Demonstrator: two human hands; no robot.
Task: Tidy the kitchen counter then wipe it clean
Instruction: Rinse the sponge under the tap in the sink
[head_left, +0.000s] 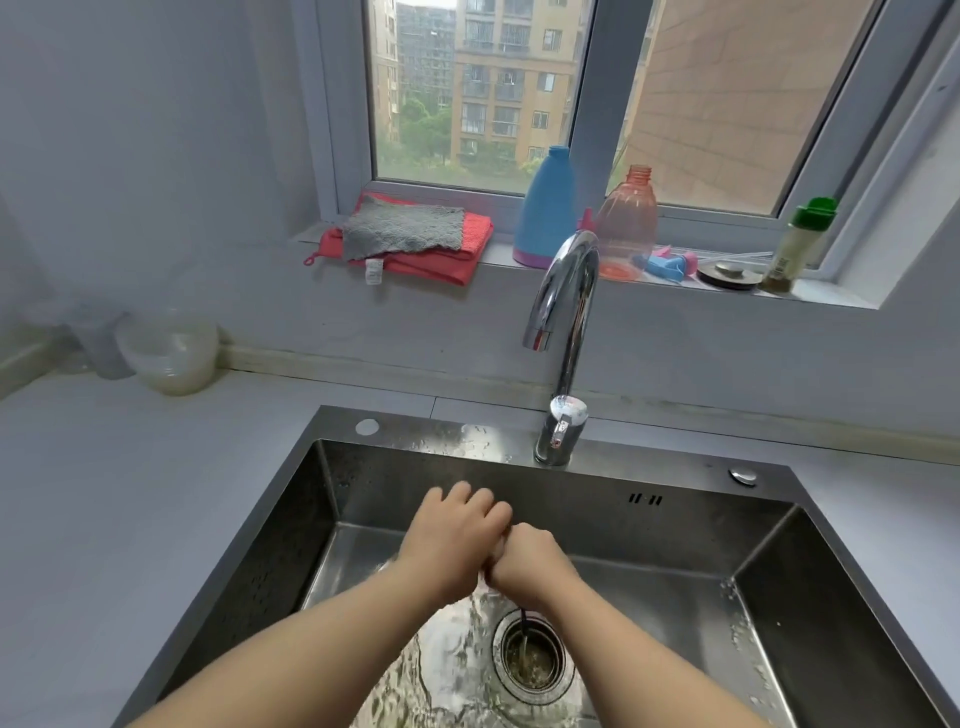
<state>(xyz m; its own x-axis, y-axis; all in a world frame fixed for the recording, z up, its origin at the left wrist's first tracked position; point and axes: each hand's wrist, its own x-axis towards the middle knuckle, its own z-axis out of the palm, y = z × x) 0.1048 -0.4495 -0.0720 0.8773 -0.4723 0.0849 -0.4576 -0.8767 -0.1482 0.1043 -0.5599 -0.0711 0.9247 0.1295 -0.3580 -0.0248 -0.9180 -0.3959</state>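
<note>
Both my hands are low inside the steel sink (769, 587), pressed together over its floor. My left hand (452, 535) curls over the front of my right hand (530, 561), which is closed in a fist. A small pale patch shows where they meet; what it is cannot be told. A thin dark strand hangs from under my right hand toward the drain strainer (532, 657). Water ripples across the sink floor around the drain. The chrome faucet (563, 312) arches above the sink's back rim. A grey cloth (402, 228) lies on a folded red towel (467, 249) on the windowsill.
The pale counter (130, 493) surrounds the sink, with stacked translucent containers (169, 351) in its far left corner. On the sill stand a blue bottle (545, 208), an orange plastic bottle (626, 223), a sink stopper (730, 273) and a green-capped shaker (797, 244).
</note>
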